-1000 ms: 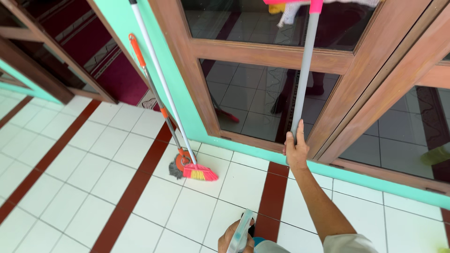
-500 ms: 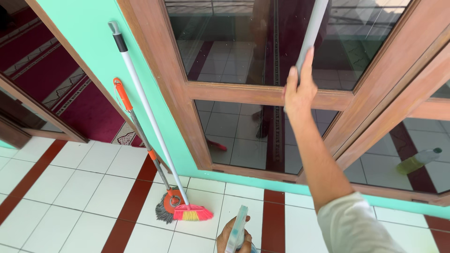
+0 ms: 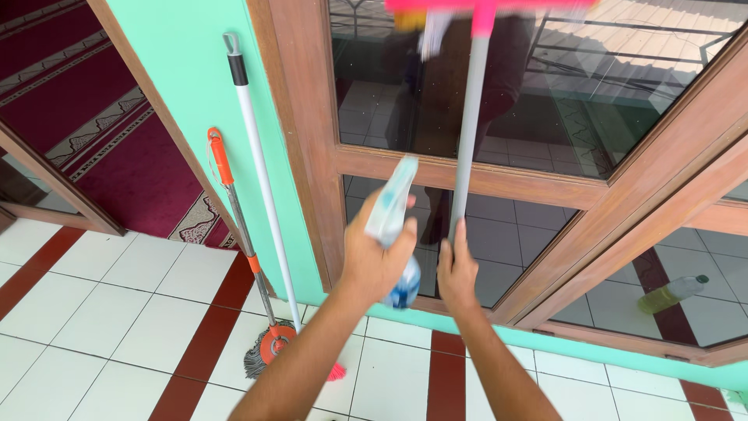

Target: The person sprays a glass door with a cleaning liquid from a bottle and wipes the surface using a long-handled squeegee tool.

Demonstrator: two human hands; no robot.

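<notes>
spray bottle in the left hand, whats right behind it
Behind the pale blue plastic spray bottle held by the left hand is the brown wooden-framed glass window with its horizontal crossbar. The bottle covers part of that crossbar and lower pane; the bottle's lower body is partly hidden by fingers.

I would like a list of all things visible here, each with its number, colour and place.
spray bottle: 1, clear with pale blue head, in left hand
window squeegee pole: 1, grey with pink head, against glass, in right hand
mop: 1, orange fittings, leaning on green wall
white pole: 1, beside mop
window frame: 1, brown wood
carpet: 1, dark red, left doorway
floor tiles: white with red stripes
left hand: 1
right hand: 1
</notes>
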